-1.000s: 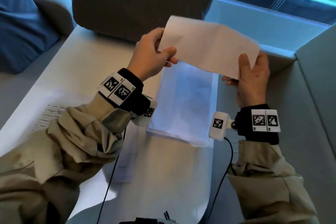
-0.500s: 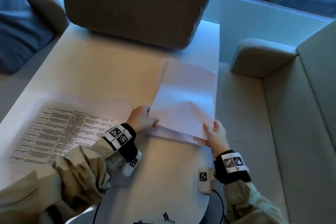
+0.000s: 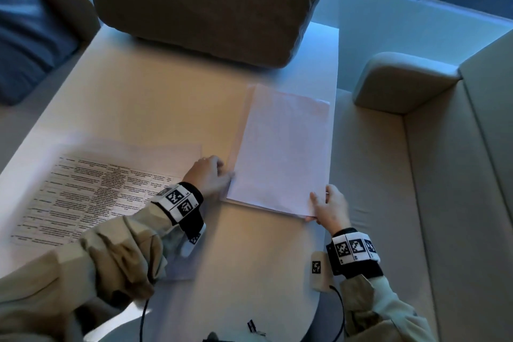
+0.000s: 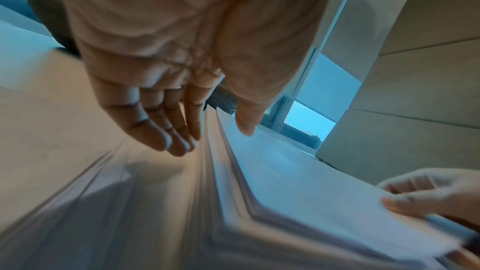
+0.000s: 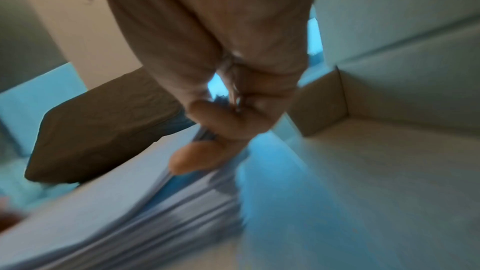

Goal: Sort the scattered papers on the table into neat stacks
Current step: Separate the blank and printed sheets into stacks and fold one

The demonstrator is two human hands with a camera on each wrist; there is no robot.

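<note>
Since a second ago, when both hands held a sheet up in the air, that sheet has come down onto the stack of papers [image 3: 280, 153] at the counter's [image 3: 155, 108] right edge, and the hands have dropped to its near corners. The left hand [image 3: 208, 176] lies against the stack's left edge with fingers [image 4: 166, 130] nearly straight along the side of the sheets and the thumb resting on the top page, apparently to push stray edges flush. The right hand [image 3: 329, 207] pinches the near right corner, thumb on top and the fingers tucked beneath, probably to steady the pile while the other side is squared; the right wrist view is too blurred to show more. The lower sheets jut out a little past the top page on the left, so the squaring looks unfinished.

One stack is in hand. One printed sheet [image 3: 91, 189] with a table of text lies loose on the left of the counter, and another pale sheet shows partly under the left sleeve [image 3: 111, 264]. One brown cushion [image 3: 211, 3] sits at the far end.
</note>
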